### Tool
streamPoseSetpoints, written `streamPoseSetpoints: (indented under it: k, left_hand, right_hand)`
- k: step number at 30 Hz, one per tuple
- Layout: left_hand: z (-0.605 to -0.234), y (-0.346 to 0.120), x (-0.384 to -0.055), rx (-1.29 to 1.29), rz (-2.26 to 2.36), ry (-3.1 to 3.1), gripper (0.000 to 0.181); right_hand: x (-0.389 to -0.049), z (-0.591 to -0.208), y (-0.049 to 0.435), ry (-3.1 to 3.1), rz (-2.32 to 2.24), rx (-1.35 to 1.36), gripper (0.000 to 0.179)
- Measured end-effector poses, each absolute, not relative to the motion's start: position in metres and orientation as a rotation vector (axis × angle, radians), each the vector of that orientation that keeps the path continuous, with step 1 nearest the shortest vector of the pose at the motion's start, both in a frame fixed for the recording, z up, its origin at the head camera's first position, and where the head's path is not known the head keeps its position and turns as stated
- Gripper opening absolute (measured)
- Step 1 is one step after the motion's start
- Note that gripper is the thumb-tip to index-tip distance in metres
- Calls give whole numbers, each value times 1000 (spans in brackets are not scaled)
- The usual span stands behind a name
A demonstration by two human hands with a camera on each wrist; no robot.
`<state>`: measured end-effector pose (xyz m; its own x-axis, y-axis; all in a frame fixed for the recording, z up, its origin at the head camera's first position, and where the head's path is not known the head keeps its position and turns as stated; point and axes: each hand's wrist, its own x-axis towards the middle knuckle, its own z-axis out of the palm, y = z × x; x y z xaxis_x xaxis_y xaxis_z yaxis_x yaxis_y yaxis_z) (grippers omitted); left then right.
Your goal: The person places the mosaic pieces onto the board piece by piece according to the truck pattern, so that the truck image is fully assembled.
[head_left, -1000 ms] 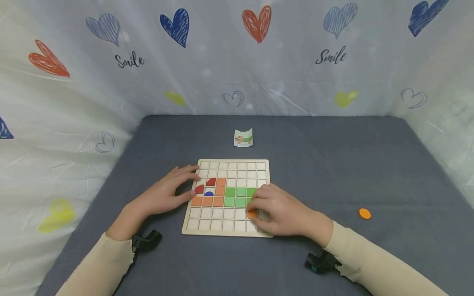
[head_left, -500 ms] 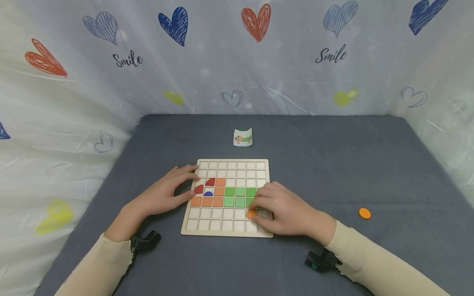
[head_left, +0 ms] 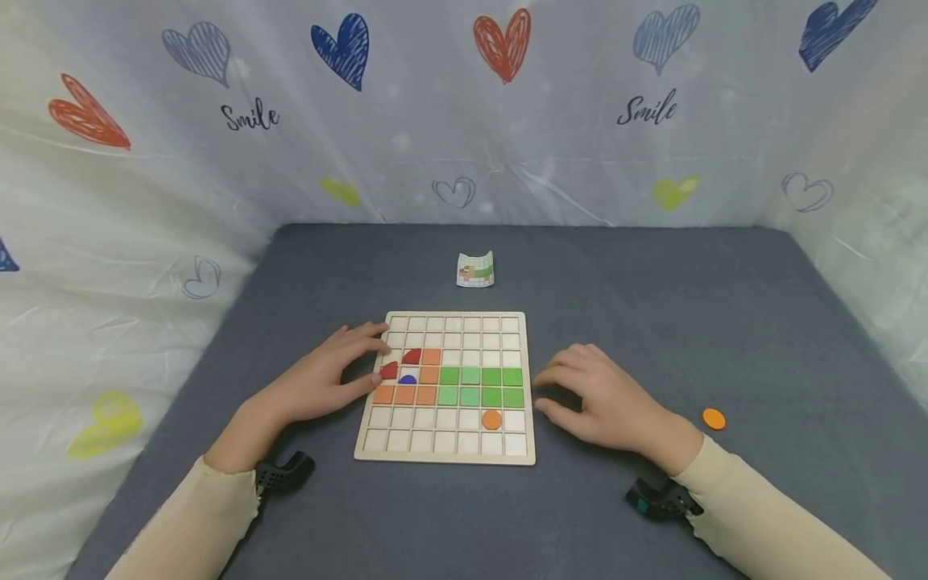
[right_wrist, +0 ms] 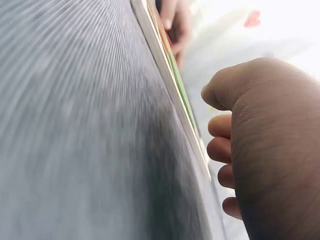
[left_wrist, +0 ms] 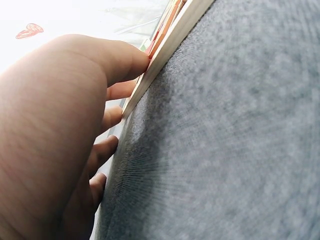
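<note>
A wooden grid board (head_left: pixel 420 441) lies on the dark cloth in the head view. My left hand (head_left: pixel 322 383) rests at its left edge, thumb and fingertips on the rim. Orange squares (head_left: pixel 406 395), green squares (head_left: pixel 470 376), two red rounded pieces (head_left: pixel 412 356) and a blue half-circle (head_left: pixel 408 379) fill some cells. Below the green rows sits an orange disc (head_left: pixel 491 420) in a cell. My right hand (head_left: pixel 602 399) is just off the board's right edge, fingers loosely bent and holding nothing; the right wrist view shows its thumb (right_wrist: pixel 217 92) apart from the fingers.
A second orange disc (head_left: pixel 714 418) lies on the cloth to the right, near the right wrist. Behind the board stands a small curved picture card (head_left: pixel 474 270). A pale curtain (head_left: pixel 565 137) printed with hearts encloses the table's back and sides.
My right hand has let go of the orange disc, leaving it on the board, and moved right past the board's edge. The right-hand green squares are uncovered. My left hand stays put.
</note>
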<state>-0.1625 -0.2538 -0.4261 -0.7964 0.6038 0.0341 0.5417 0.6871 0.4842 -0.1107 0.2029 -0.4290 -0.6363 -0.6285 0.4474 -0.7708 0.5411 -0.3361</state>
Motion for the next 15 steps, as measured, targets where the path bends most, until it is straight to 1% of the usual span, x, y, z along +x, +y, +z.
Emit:
streamPoseSetpoints:
  k: [8,15]
  left_hand:
    - [-426,-255,-162,943,731,2777,48]
    - [-425,-253,-162,940,746,2765,48]
  right_hand:
    - [-102,-432,249,-2512,712,992,26]
    - [-86,-434,294,-2521,705,840,37]
